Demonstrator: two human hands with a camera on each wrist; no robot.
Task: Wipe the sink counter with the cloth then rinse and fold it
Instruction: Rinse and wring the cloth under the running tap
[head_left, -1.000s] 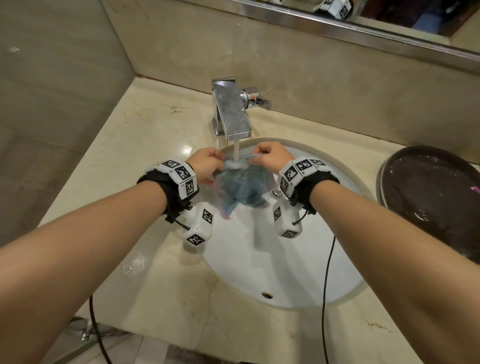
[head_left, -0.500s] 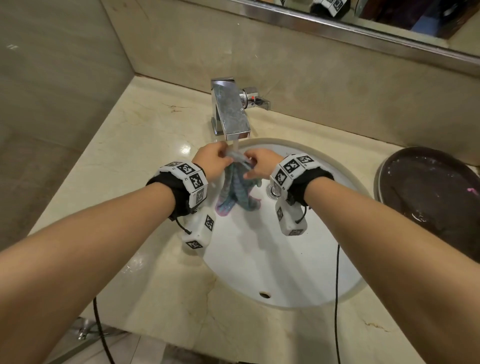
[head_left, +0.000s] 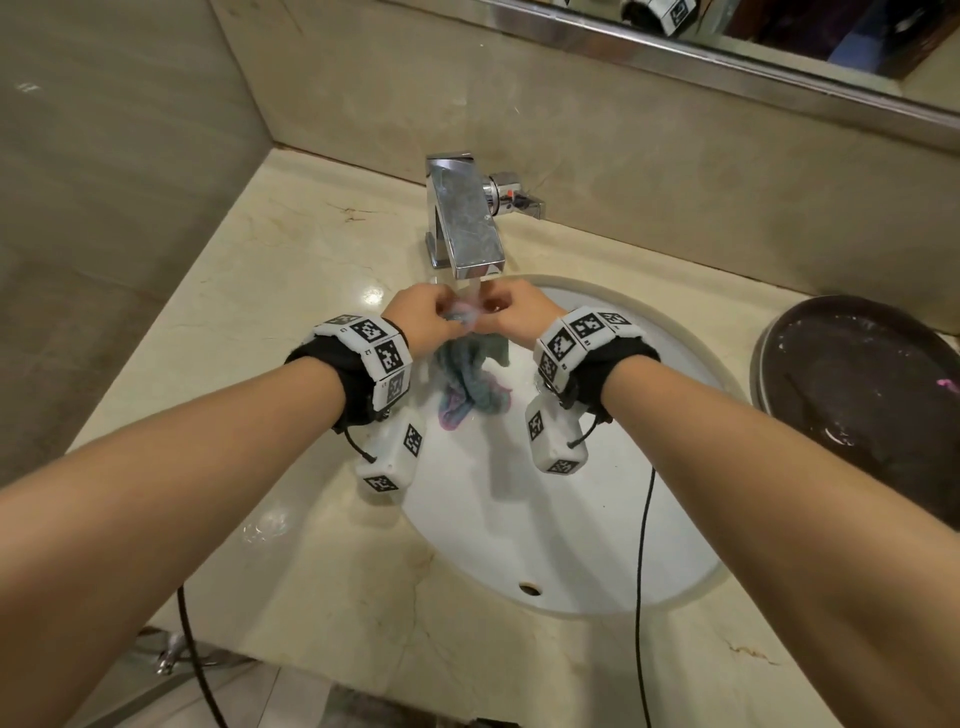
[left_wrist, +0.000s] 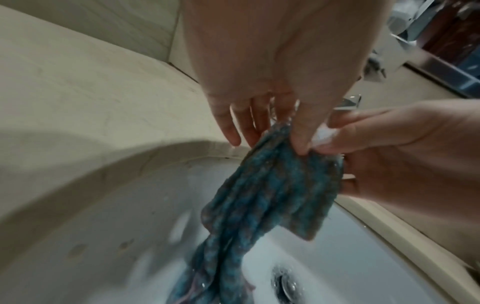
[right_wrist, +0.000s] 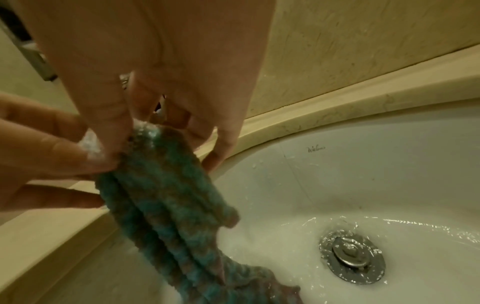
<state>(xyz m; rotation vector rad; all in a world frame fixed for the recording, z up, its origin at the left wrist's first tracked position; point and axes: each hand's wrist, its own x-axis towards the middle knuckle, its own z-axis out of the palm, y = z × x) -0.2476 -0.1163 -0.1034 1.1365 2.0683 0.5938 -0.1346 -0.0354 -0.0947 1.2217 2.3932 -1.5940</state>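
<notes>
Cloth (head_left: 470, 384) hangs bunched over the sink (head_left: 691, 530), its top pinched at twelve o'clock by my left hand (head_left: 423, 319) and right hand (head_left: 511, 312) under the faucet (head_left: 465, 228) so running water soaks through it.

Faucet (head_left: 470, 228) behind the sink basin (head_left: 571, 545); cloth (head_left: 470, 384) hanging in the basin below the spout; tray (head_left: 872, 400) on the counter (head_left: 249, 291) at right.

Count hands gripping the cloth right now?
2. The left hand and right hand both pinch the cloth at its top edge under the faucet; the rest hangs into the sink.
</notes>
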